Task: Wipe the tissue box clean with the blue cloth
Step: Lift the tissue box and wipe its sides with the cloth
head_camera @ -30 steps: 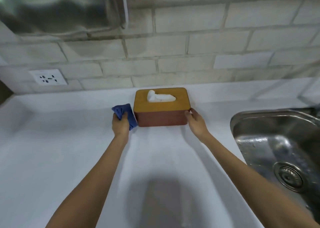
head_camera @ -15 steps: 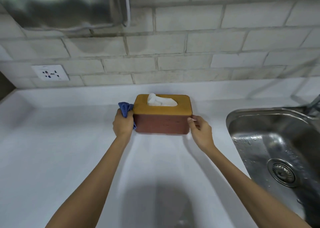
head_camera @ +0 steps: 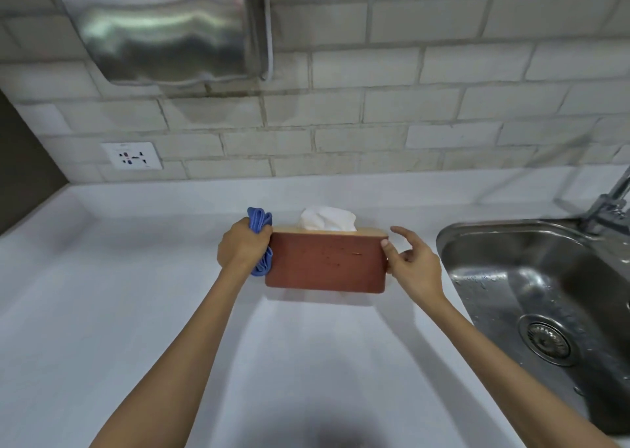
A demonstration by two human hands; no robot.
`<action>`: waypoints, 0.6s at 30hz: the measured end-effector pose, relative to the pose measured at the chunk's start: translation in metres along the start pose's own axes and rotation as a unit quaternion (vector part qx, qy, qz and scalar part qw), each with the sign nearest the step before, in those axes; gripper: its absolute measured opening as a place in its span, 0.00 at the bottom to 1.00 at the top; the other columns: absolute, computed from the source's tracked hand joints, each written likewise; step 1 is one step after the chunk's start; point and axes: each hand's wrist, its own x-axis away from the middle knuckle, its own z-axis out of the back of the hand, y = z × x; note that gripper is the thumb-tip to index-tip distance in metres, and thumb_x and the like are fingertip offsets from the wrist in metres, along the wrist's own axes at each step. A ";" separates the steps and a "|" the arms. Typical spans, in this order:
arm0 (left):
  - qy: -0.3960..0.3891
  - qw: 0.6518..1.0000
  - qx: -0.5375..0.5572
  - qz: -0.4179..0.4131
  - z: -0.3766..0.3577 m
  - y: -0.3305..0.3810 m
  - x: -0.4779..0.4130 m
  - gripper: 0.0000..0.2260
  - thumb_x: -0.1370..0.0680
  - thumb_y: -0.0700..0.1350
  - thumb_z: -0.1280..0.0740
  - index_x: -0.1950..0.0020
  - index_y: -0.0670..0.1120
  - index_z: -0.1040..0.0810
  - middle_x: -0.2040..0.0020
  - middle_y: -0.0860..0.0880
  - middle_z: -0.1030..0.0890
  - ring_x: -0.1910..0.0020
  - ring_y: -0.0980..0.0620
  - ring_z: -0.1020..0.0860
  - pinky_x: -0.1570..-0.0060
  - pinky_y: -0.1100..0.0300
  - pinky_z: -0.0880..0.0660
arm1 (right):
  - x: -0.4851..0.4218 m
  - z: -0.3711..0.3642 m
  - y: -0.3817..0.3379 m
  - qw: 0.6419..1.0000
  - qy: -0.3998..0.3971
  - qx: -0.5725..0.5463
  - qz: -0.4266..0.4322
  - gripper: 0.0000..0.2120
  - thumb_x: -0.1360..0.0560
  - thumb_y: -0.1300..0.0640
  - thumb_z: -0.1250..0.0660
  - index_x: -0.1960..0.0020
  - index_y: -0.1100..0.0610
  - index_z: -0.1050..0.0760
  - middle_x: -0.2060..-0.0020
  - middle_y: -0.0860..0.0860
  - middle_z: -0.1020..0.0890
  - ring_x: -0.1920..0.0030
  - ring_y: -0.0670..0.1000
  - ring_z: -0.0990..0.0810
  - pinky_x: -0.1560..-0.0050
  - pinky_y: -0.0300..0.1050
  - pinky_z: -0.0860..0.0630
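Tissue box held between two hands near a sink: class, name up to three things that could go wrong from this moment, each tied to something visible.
1. The tissue box seems pinched only at its ends, the right hand with fingers spread; it might slip.
2. The wet sink sits just right; a drop could land there.
3. The left hand bunches the blue cloth near the exposed tissue, which could get snagged or dampened.
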 end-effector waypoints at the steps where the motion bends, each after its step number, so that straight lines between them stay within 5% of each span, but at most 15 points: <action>1: 0.001 1.000 0.002 0.000 0.000 0.002 0.000 0.10 0.23 0.51 0.38 0.57 0.45 0.27 0.59 0.45 0.23 0.60 0.45 0.26 0.60 0.58 0.32 | -0.002 0.000 -0.002 1.000 -0.006 0.011 0.005 0.16 0.24 0.49 0.36 0.37 0.50 0.25 0.69 0.58 0.16 0.60 0.55 0.16 0.48 0.48 0.23; 4: 0.009 1.000 0.014 -0.001 -0.002 0.008 -0.003 0.11 0.23 0.51 0.39 0.57 0.44 0.27 0.58 0.45 0.22 0.60 0.45 0.26 0.60 0.57 0.31 | -0.010 -0.001 -0.007 0.999 -0.011 0.032 0.018 0.17 0.23 0.49 0.38 0.36 0.52 0.24 0.63 0.58 0.15 0.57 0.56 0.16 0.47 0.47 0.24; 8: 0.019 1.000 0.017 0.001 -0.005 0.014 -0.008 0.14 0.22 0.52 0.40 0.52 0.42 0.24 0.55 0.42 0.19 0.60 0.45 0.26 0.61 0.57 0.31 | -0.017 0.000 -0.008 0.990 -0.034 0.121 0.069 0.22 0.22 0.47 0.40 0.31 0.56 0.29 0.41 0.56 0.19 0.45 0.55 0.19 0.44 0.49 0.25; 11: 0.020 0.999 0.027 -0.009 -0.008 0.015 -0.010 0.13 0.22 0.52 0.40 0.54 0.43 0.25 0.55 0.42 0.19 0.58 0.44 0.24 0.60 0.57 0.31 | -0.019 0.006 -0.003 0.972 -0.173 0.139 0.081 0.50 0.34 0.36 0.30 0.23 0.56 0.49 0.24 0.51 0.40 0.27 0.51 0.37 0.30 0.48 0.34; 14: 0.031 0.999 0.035 -0.020 -0.010 0.011 -0.012 0.13 0.22 0.53 0.40 0.55 0.44 0.26 0.55 0.42 0.21 0.56 0.42 0.22 0.60 0.57 0.31 | -0.023 0.005 0.002 0.950 -0.239 0.173 0.104 0.67 0.47 0.41 0.21 0.23 0.54 0.61 0.26 0.50 0.40 0.30 0.53 0.35 0.32 0.45 0.35; 18: 0.024 0.995 0.095 -0.037 -0.005 -0.001 -0.017 0.08 0.23 0.47 0.37 0.57 0.43 0.29 0.59 0.45 0.23 0.58 0.43 0.24 0.60 0.57 0.32 | -0.030 -0.003 0.006 0.953 -0.186 0.181 0.157 0.58 0.45 0.53 0.21 0.25 0.53 0.53 0.33 0.50 0.35 0.42 0.55 0.27 0.44 0.44 0.29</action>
